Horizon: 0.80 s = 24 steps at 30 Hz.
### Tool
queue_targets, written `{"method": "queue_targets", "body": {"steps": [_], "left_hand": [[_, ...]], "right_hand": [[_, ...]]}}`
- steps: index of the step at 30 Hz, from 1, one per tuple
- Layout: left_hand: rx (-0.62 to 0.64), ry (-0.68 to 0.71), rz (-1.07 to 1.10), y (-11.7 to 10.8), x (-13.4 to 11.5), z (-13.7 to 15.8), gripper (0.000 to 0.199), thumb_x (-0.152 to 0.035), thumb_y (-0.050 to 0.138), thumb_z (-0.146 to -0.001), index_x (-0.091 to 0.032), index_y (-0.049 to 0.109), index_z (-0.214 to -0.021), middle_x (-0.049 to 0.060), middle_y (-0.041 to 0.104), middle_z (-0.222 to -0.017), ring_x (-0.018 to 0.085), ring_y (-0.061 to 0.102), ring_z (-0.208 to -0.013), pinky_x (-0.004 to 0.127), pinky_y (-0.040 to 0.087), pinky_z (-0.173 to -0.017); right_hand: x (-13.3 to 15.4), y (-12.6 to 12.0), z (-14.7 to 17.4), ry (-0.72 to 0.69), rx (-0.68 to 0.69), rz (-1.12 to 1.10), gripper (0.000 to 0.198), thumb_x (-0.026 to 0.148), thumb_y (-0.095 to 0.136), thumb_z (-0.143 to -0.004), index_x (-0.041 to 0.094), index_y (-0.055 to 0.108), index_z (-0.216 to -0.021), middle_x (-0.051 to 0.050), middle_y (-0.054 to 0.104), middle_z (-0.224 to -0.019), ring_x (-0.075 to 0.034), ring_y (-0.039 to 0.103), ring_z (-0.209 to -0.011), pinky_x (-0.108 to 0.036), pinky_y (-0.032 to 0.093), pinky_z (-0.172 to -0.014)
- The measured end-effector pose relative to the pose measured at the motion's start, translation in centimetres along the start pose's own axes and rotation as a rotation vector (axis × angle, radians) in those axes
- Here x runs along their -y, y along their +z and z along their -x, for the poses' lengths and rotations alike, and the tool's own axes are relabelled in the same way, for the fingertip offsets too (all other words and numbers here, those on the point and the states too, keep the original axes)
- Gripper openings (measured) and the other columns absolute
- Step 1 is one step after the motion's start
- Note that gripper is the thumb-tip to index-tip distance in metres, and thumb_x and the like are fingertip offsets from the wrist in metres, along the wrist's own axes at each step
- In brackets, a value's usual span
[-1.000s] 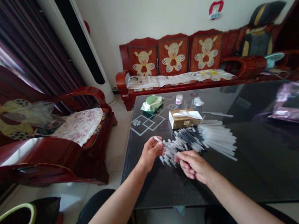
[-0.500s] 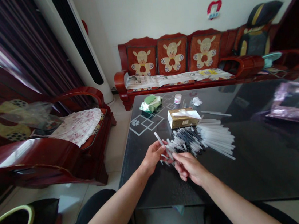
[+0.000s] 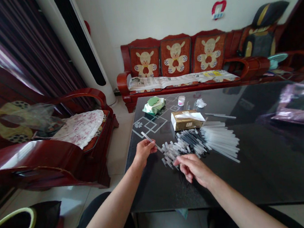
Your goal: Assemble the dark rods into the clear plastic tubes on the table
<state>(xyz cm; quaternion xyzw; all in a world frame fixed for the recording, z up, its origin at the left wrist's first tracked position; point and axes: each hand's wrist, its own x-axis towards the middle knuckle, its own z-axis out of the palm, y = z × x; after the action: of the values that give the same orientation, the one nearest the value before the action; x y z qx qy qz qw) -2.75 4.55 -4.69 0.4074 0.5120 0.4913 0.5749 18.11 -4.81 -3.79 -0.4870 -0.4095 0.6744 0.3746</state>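
My left hand (image 3: 145,151) pinches a slim translucent white tube (image 3: 147,136), much like a pen barrel, tilted over the table's left side. Its lower end reaches the edge of a pile of short whitish cap-like pieces (image 3: 171,152). Against the near side of that pile is my right hand (image 3: 194,168), with its fingers curled and the thumb and index finger close together. Whatever is between those fingertips is too small to make out. Beyond it lie thin black rods with whitish ends (image 3: 190,137) and a fanned heap of long translucent tubes (image 3: 223,142).
Behind the heaps stands a gold and white tissue box (image 3: 188,120). Farther back are a green wipes pack (image 3: 154,106), a small white jar (image 3: 181,100) and crumpled white tissue (image 3: 200,103). A shiny purple plastic package (image 3: 302,107) lies right on the black table (image 3: 273,165).
My left hand has moved left, away from my right hand, carrying the tube. My right hand has stayed nearly in place beside the short pieces.
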Motion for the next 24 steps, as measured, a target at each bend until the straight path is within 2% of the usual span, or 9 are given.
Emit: {"method": "queue_targets", "body": {"steps": [4, 7, 11, 14, 15, 17, 20, 22, 24], "left_hand": [[-0.147, -0.019, -0.057, -1.0, 0.9, -2.1, 0.022, -0.028, 0.072, -0.072, -0.01, 0.059, -0.074, 0.004, 0.064, -0.062, 0.013, 0.065, -0.057, 0.027, 0.057, -0.063], [-0.221, -0.042, -0.174, -1.8, 1.4, -3.1, 0.025, -0.031, 0.069, -0.074, -0.011, 0.057, -0.067, 0.006, 0.064, -0.058, 0.015, 0.065, -0.054, 0.029, 0.057, -0.057], [-0.242, -0.058, -0.404, -2.8, 1.5, -3.3, 0.027, -0.034, 0.066, -0.076, -0.013, 0.059, -0.061, 0.006, 0.063, -0.052, 0.017, 0.062, -0.046, 0.029, 0.053, -0.05], [-0.255, -0.037, -0.562, -3.3, 0.8, -2.8, 0.025, -0.034, 0.067, -0.074, -0.015, 0.062, -0.059, 0.005, 0.062, -0.052, 0.02, 0.065, -0.056, 0.032, 0.054, -0.061], [-0.262, 0.011, -0.638, -3.3, 0.5, -2.6, 0.019, -0.031, 0.068, -0.074, -0.016, 0.064, -0.063, 0.006, 0.065, -0.058, 0.021, 0.066, -0.064, 0.033, 0.053, -0.067], [-0.242, 0.216, -0.852, -3.2, 0.2, -2.3, 0.008, -0.023, 0.067, -0.074, -0.018, 0.07, -0.08, 0.006, 0.07, -0.081, 0.022, 0.066, -0.085, 0.034, 0.05, -0.083], [-0.102, 0.585, -1.18, -2.8, 0.4, -2.1, 0.032, -0.014, 0.062, -0.077, -0.022, 0.068, -0.108, 0.007, 0.065, -0.116, 0.023, 0.057, -0.109, 0.034, 0.043, -0.097], [-0.017, 0.674, -1.276, -2.6, 0.9, -2.2, 0.036, -0.013, 0.058, -0.08, -0.021, 0.066, -0.114, 0.007, 0.061, -0.124, 0.023, 0.053, -0.114, 0.034, 0.041, -0.1], [0.022, 0.686, -1.335, -2.6, 1.3, -2.4, 0.034, -0.015, 0.054, -0.084, -0.021, 0.066, -0.116, 0.007, 0.061, -0.124, 0.022, 0.052, -0.113, 0.033, 0.042, -0.099]], "right_hand": [[0.2, 0.2, 0.2, -0.003, -0.005, 0.011, 0.04, 0.051, 0.061, -0.078, 0.012, 0.062, -0.081, 0.008, 0.046, -0.044, -0.003, 0.032, -0.028, -0.017, 0.029, -0.028], [0.5, 0.2, 0.3, -0.007, -0.002, 0.019, 0.04, 0.052, 0.061, -0.078, 0.011, 0.063, -0.081, 0.008, 0.046, -0.043, -0.003, 0.032, -0.028, -0.017, 0.029, -0.028], [0.6, 0.0, 0.4, -0.019, -0.007, 0.034, 0.04, 0.051, 0.061, -0.078, 0.011, 0.063, -0.081, 0.007, 0.046, -0.043, -0.003, 0.032, -0.028, -0.017, 0.028, -0.028], [0.6, -0.5, 0.4, -0.043, -0.016, 0.026, 0.04, 0.051, 0.06, -0.079, 0.011, 0.064, -0.082, 0.007, 0.046, -0.044, -0.003, 0.033, -0.028, -0.017, 0.029, -0.028], [0.8, -0.8, 0.4, -0.055, -0.024, 0.023, 0.04, 0.051, 0.06, -0.08, 0.011, 0.064, -0.083, 0.007, 0.046, -0.044, -0.003, 0.033, -0.028, -0.017, 0.029, -0.028], [1.2, -1.4, 0.4, -0.083, -0.057, 0.015, 0.041, 0.051, 0.06, -0.08, 0.011, 0.064, -0.083, 0.007, 0.047, -0.045, -0.004, 0.034, -0.029, -0.017, 0.029, -0.029], [2.1, -2.5, 0.5, -0.124, -0.134, 0.004, 0.041, 0.051, 0.061, -0.079, 0.011, 0.064, -0.084, 0.006, 0.047, -0.046, -0.004, 0.034, -0.03, -0.018, 0.03, -0.029], [2.6, -3.3, 0.6, -0.146, -0.181, -0.001, 0.042, 0.051, 0.062, -0.078, 0.011, 0.064, -0.086, 0.007, 0.047, -0.046, -0.004, 0.034, -0.03, -0.018, 0.03, -0.029], [2.8, -4.0, 0.7, -0.165, -0.21, 0.0, 0.043, 0.052, 0.063, -0.077, 0.011, 0.064, -0.087, 0.006, 0.047, -0.046, -0.004, 0.034, -0.031, -0.018, 0.03, -0.029]]}}
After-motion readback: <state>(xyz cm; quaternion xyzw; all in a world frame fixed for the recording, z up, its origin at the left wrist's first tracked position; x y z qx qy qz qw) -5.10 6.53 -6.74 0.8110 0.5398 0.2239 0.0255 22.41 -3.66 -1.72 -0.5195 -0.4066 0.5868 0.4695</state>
